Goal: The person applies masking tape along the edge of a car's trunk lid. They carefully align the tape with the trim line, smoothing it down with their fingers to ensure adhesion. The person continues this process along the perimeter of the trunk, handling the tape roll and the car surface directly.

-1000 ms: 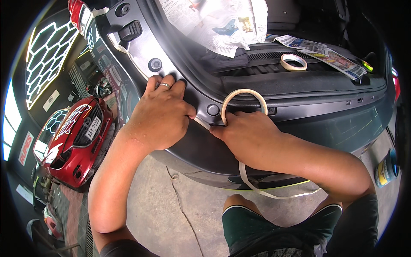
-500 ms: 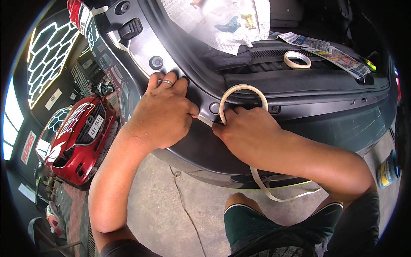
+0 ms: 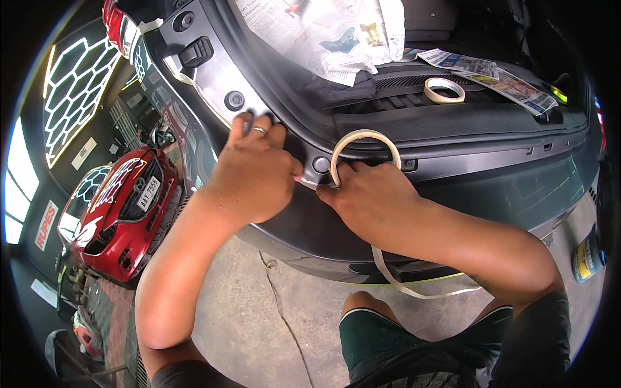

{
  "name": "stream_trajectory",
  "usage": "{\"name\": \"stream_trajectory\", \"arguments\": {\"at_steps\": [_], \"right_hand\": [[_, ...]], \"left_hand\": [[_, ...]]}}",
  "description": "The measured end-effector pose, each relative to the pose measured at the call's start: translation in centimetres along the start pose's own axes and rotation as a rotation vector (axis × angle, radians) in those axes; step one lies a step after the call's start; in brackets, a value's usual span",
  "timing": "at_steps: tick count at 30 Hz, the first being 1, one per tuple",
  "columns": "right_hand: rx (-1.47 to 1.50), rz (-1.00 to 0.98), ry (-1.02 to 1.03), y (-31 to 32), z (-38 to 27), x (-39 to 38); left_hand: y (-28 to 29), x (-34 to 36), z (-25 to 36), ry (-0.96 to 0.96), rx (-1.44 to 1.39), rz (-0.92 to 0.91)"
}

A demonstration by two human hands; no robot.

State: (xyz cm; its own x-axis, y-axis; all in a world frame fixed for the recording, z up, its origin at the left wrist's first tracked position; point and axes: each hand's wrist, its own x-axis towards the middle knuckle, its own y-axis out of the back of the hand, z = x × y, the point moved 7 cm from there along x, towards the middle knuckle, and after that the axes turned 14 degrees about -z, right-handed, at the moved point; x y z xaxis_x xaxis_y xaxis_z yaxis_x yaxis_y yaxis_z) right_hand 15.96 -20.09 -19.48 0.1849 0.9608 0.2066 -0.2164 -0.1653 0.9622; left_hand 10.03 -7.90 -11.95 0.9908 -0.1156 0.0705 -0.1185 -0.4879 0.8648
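Note:
My left hand (image 3: 254,169), with a ring on one finger, presses flat on the edge of the dark car body (image 3: 491,174) at the open boot. My right hand (image 3: 370,195) holds a roll of cream masking tape (image 3: 362,139) upright against the same edge, thumb and fingers pinching the tape end between both hands. A loose strip of tape (image 3: 414,288) hangs below my right forearm.
A second tape roll (image 3: 444,90) lies on the boot sill beside sheets of newspaper (image 3: 323,32) that cover the boot. A red car (image 3: 119,213) stands at the left on the concrete floor (image 3: 259,323). A yellow-labelled can (image 3: 587,258) sits at the right.
Both hands have slid slightly upward and left along the boot edge, keeping the tape roll with them. The hanging strip has swung a little.

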Motion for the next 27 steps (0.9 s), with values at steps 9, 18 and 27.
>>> {"name": "stream_trajectory", "arguments": {"at_steps": [9,18,27], "right_hand": [[-0.023,-0.043,0.003,-0.2,0.1,0.1],[-0.077,0.049,0.029,-0.2,0.0,-0.2],[-0.06,0.055,0.038,-0.2,0.1,-0.3]], "left_hand": [[-0.1,-0.2,1.1,0.039,-0.024,-0.036],[-0.6,0.0,1.2,0.044,-0.048,-0.09],[0.9,-0.2,-0.9,0.15,0.063,-0.064]]}}
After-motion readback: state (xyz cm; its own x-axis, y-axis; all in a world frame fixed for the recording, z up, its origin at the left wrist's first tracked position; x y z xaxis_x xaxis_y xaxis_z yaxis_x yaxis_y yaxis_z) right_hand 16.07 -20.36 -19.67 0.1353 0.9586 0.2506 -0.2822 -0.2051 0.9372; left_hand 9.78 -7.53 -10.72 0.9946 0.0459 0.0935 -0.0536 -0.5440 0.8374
